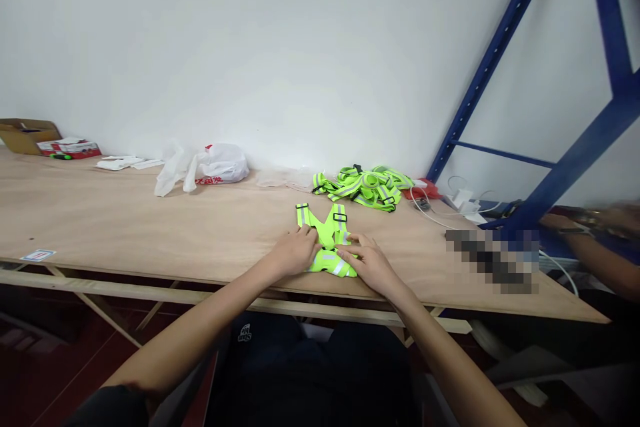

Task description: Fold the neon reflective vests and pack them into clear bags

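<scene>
Reflective vest [327, 235], near the desk's [125, 220] front edge. Left hand [299, 250] and right hand [371, 263] apart, touching opposite sides; cannot tell whether gripping. Apparently folding or smoothing; next, probably calls for keeping straps flat.

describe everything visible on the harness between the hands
The harness looks like woven webbing, lime with silvery stripes. Two upper straps, carrying black buckles, converge above a wider lower band. It lies roughly flat on the table near the front edge; the left hand touches its left side, the right hand its right.
</scene>
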Demonstrator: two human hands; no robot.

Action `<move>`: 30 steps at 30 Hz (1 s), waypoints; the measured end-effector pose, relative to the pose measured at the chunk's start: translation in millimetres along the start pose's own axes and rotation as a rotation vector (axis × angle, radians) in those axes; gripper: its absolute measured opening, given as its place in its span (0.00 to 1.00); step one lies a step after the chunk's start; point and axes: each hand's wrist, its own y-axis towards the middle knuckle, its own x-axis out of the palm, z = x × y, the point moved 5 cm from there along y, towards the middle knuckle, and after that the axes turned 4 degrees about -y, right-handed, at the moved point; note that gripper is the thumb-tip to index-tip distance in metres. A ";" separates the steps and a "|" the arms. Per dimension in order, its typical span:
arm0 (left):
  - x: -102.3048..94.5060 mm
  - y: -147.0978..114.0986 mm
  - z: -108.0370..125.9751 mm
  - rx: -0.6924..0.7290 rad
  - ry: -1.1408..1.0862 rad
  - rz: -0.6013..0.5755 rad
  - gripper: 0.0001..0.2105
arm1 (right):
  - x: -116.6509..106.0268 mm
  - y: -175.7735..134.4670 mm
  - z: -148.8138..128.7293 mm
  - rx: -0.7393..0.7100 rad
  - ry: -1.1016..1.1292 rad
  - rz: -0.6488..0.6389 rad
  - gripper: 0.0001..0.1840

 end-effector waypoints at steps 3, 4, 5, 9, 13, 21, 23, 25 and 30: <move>4.6 1.3 1.9 -0.035 0.040 0.030 0.12 | 6.6 1.0 3.4 0.012 -0.033 -0.032 0.19; 5.6 0.8 2.3 -0.039 0.035 0.033 0.12 | 7.9 1.1 2.9 0.010 -0.021 -0.046 0.19; 6.2 -0.3 2.6 -0.040 0.024 0.035 0.13 | 8.4 1.1 1.5 0.000 0.000 -0.061 0.20; 4.8 -8.4 5.3 -0.006 -0.059 0.047 0.15 | 3.8 0.3 -7.8 -0.050 0.113 -0.125 0.20; 1.4 -23.6 9.5 0.048 -0.216 0.066 0.15 | -3.9 -6.0 -16.8 -0.049 0.181 -0.169 0.18; -10.1 -50.3 19.1 0.198 -0.332 -0.003 0.18 | -5.4 -32.2 -34.2 -0.070 0.105 -0.196 0.25; -11.9 -53.5 19.5 0.221 -0.321 -0.052 0.19 | -4.2 -37.3 -37.7 -0.142 0.051 -0.194 0.34; -13.1 -56.8 19.2 0.245 -0.315 -0.080 0.23 | -2.8 -42.0 -40.9 -0.222 0.003 -0.187 0.39; -11.6 -64.2 20.4 0.357 -0.237 -0.070 0.28 | 0.9 -51.2 -44.0 -0.342 -0.093 -0.166 0.25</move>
